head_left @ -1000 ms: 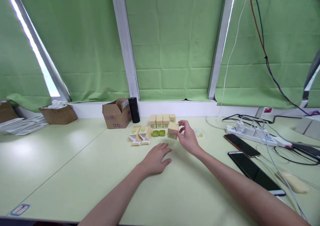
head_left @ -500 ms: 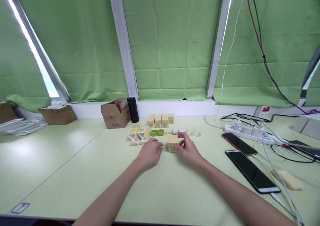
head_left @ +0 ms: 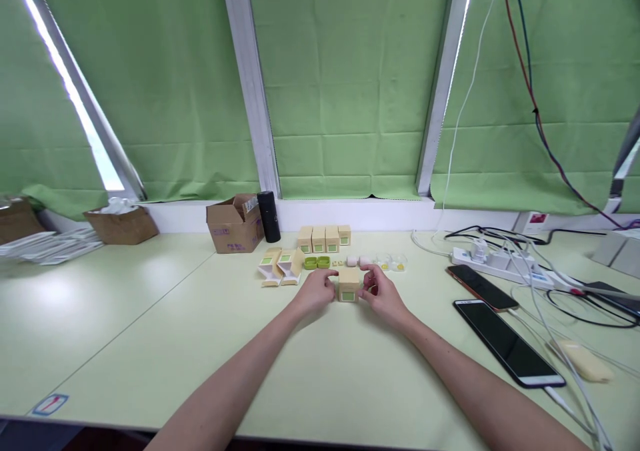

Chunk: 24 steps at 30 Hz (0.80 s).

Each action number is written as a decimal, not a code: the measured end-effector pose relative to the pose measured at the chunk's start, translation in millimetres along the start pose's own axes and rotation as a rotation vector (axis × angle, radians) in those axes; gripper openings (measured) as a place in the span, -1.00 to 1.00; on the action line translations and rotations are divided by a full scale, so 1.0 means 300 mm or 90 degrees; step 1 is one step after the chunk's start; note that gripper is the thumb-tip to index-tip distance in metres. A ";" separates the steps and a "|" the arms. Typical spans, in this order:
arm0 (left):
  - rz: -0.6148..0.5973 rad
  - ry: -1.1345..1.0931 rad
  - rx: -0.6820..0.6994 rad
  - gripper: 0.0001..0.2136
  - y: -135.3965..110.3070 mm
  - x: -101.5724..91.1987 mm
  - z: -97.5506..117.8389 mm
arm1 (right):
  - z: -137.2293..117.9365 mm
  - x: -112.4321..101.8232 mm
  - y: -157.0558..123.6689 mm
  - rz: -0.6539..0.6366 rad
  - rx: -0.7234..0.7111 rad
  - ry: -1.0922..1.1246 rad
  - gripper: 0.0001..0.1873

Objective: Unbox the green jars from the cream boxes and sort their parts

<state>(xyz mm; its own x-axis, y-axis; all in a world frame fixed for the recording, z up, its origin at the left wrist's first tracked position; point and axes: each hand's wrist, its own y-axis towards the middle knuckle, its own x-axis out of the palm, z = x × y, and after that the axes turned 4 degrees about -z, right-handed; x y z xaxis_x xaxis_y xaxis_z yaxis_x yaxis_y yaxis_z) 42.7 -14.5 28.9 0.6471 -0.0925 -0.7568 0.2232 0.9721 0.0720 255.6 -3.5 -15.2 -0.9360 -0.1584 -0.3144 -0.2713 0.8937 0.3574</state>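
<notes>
Two hands' (head_left: pixel 316 289) (head_left: pixel 384 298) parted fingers (head_left: pixel 327 273) flank one box (head_left: pixel 349 278), label (head_left: pixel 348 296) facing the person; grip, long axis unclear.

Details of the label (head_left: pixel 349 296) on the small box (head_left: pixel 349 278) are too small to make out, and its far side is hidden. The tiny yellowish pieces (head_left: pixel 335 263) are indistinct; picture edges cut off the paper stack (head_left: pixel 55 246) and both forearms (head_left: pixel 260 354).

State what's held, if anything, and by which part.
The left hand and right hand are at opposite sides of a small box; whether they grip it is unclear.
</notes>
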 end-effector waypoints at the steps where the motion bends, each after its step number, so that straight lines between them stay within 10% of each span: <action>1: 0.026 -0.025 0.006 -0.53 -0.004 0.012 -0.002 | -0.003 -0.001 -0.002 0.004 -0.005 -0.011 -0.53; 17: 0.163 0.010 0.033 -0.87 -0.079 0.033 -0.021 | -0.001 -0.014 -0.004 0.045 -0.011 -0.091 -0.60; 24: 0.108 -0.017 0.019 -0.48 -0.089 0.051 -0.019 | 0.055 -0.019 0.021 0.064 -0.008 -0.084 -0.63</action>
<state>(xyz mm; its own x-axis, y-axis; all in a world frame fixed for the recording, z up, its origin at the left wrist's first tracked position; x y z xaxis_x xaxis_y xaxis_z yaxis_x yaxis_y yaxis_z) 42.7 -40.7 11.7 0.6963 0.0663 -0.7147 0.1302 0.9675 0.2166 263.0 9.9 -25.7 -0.9213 -0.0118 -0.3887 -0.1816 0.8969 0.4033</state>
